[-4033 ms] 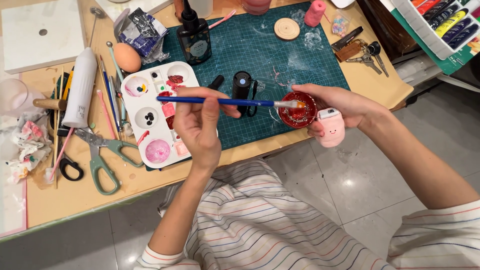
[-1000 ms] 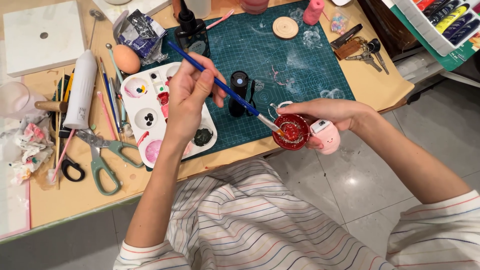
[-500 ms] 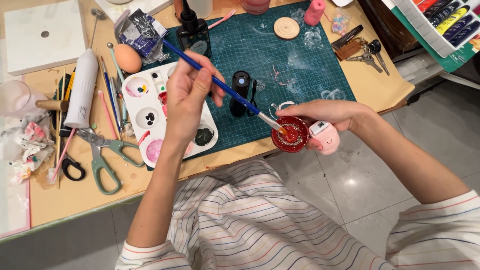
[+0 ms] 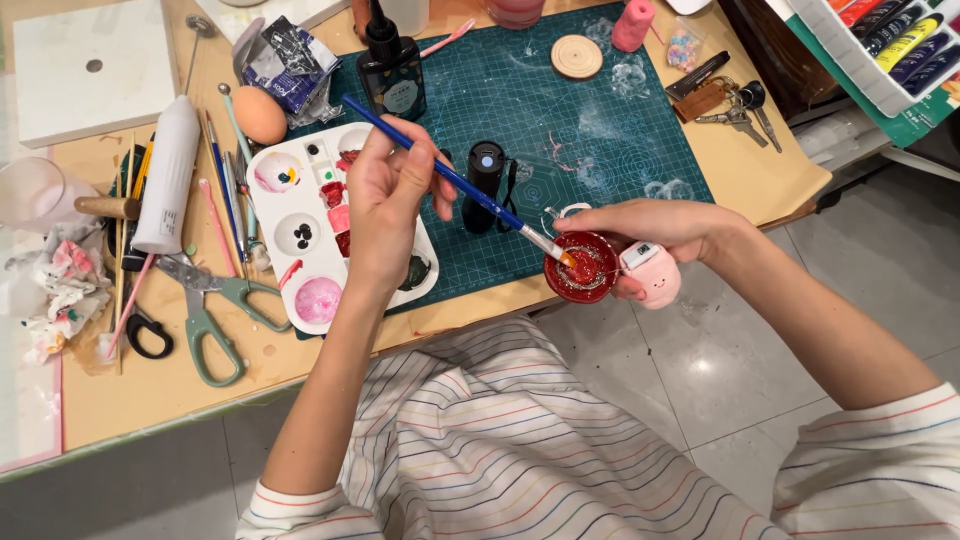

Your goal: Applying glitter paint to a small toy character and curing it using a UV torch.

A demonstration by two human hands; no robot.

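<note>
My left hand (image 4: 385,205) grips a blue-handled paintbrush (image 4: 450,178) above the white paint palette (image 4: 300,235). The brush slants down to the right, and its tip touches a small round red-painted disc (image 4: 583,266). My right hand (image 4: 650,232) holds that disc off the table's front edge, together with a small pink pig-shaped charm (image 4: 655,275). Both hands hover in front of the green cutting mat (image 4: 560,130).
On the mat stand a dark bottle (image 4: 392,75), a black cylinder (image 4: 484,185), a wooden disc (image 4: 577,56) and a pink spool (image 4: 632,24). Keys (image 4: 730,105) lie at the right. Green scissors (image 4: 215,305), a white tube (image 4: 168,172), brushes and an egg (image 4: 259,115) sit left.
Four seconds ago the brush lay level across the disc; it is now tilted with its handle up-left. The disc and right hand have shifted slightly lower, off the table edge.
</note>
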